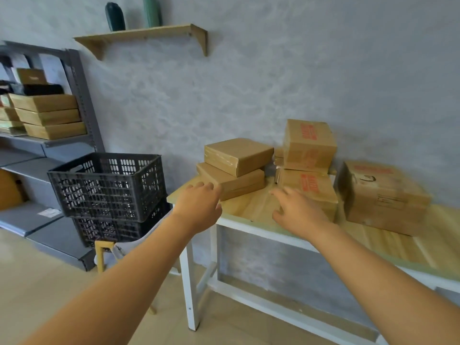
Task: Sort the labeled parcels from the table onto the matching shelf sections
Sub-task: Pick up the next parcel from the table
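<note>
Standing at the far left was a grey metal shelf unit [82, 100], its upper level stacked with flat brown boxes [49, 117]. Beside it, two black plastic crates [107, 185] sat one on the other, on what looked like a chair, though most of it was hidden. Above them a small wooden wall shelf [149, 33] carried two green ornaments [115, 17].

The left hand [199, 205] reached out over the near corner of the table [249, 207], fingers loosely spread and holding nothing, right in front of the two flat parcels [236, 165] piled one upon the other at the table's left end. The right hand [298, 212] was likewise spread and empty, its fingers just beside the lower of two red-printed boxes [308, 150] stacked in the middle; whether it touched the cardboard I couldn't tell. Further right on the tabletop, a larger carton [383, 197] rested against the wall.
</note>
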`<state>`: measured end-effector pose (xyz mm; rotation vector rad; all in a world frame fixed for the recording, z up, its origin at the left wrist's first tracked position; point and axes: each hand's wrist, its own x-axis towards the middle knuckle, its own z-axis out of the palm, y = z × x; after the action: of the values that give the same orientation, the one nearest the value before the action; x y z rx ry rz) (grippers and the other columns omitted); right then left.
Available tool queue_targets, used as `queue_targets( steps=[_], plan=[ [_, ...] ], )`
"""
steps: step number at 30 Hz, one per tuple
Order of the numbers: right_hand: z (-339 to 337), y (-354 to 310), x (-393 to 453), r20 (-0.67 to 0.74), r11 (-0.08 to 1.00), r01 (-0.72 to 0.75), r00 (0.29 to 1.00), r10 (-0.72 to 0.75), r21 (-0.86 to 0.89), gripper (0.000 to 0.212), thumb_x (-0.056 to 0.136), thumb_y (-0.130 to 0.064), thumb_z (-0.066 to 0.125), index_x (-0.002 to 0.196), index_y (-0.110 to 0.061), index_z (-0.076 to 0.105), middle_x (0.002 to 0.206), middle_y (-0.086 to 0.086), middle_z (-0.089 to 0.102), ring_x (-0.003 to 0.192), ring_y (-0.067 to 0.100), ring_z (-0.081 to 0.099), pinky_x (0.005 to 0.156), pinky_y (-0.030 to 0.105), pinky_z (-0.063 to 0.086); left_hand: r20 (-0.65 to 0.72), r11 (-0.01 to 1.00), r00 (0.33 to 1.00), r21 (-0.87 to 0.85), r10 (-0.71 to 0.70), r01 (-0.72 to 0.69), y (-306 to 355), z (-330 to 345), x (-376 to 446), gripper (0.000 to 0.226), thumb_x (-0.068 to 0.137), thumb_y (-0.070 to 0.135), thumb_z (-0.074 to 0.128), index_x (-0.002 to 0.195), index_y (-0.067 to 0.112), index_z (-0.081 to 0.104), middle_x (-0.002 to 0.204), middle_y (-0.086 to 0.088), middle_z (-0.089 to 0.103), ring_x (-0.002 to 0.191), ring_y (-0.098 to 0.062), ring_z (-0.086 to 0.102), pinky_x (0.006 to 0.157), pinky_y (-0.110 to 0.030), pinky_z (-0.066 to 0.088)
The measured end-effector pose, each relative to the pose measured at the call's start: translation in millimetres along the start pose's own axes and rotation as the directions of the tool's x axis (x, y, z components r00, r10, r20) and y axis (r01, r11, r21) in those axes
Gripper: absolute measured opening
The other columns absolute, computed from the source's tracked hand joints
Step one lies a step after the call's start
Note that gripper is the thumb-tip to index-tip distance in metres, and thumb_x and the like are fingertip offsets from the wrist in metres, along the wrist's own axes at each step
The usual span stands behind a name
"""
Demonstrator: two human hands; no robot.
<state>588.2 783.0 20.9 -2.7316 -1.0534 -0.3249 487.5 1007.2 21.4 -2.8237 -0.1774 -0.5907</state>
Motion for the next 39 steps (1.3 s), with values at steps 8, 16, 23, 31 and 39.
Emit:
queue_targets(
  steps=[8,16,23,31,39],
  plan=[
    [62,34,176,-0.032,0.994,0.012,0.999,-0.008,0.112,0.048,0.096,-0.032,0.054,0.143,-0.026,0.043,0.135,0.0,0.052,0.122,0.023,0.051,0.092,0.037,0.048,-0.016,0.996,0.998,-0.066,-0.067,0.066,-61,86,141,0.037,0.098,0.036,0.044,0.13,0.018,0.05,0.122,-0.003,0.061,0.112,-0.024,0.057,0.087,-0.036,0.046],
    [102,64,323,0.126,0.869,-0.304,0.953,0.276,0.391,0.056,0.1,-0.039,0.051,0.147,-0.013,0.039,0.136,0.01,0.054,0.119,0.027,0.055,0.085,0.031,0.043,0.037,0.985,0.991,-0.117,-0.126,0.13,-122,157,249,0.041,0.098,0.035,0.043,0.135,0.018,0.047,0.12,-0.003,0.061,0.109,-0.023,0.057,0.083,-0.035,0.046],
    [140,78,395,0.303,0.631,-0.612,0.788,0.536,0.476,0.087,0.096,-0.066,0.038,0.151,-0.001,0.023,0.145,0.015,0.047,0.129,0.034,0.048,0.091,0.034,0.042,0.1,0.918,0.97,-0.314,-0.221,0.241,-175,219,343,0.044,0.099,0.039,0.045,0.137,0.017,0.047,0.129,-0.004,0.054,0.118,-0.026,0.05,0.087,-0.039,0.047],
    [167,92,417,0.439,0.244,-0.72,0.617,0.653,0.65,0.097,0.072,-0.081,0.055,0.148,-0.023,0.037,0.14,0.001,0.053,0.122,0.027,0.053,0.1,0.048,0.048,0.427,0.686,0.887,-0.592,-0.178,0.423,-216,292,442,0.039,0.094,0.05,0.046,0.114,0.017,0.055,0.104,-0.002,0.059,0.093,-0.024,0.056,0.082,-0.035,0.046],
    [173,83,415,0.424,0.09,-0.638,0.603,0.676,0.765,0.068,0.075,-0.072,0.064,0.132,-0.037,0.052,0.12,-0.008,0.067,0.114,0.02,0.06,0.104,0.047,0.045,0.59,0.361,0.806,-0.762,0.046,0.538,-228,309,462,0.044,0.089,0.061,0.054,0.09,0.02,0.069,0.08,0.005,0.072,0.07,-0.013,0.069,0.06,-0.025,0.048]
  ],
)
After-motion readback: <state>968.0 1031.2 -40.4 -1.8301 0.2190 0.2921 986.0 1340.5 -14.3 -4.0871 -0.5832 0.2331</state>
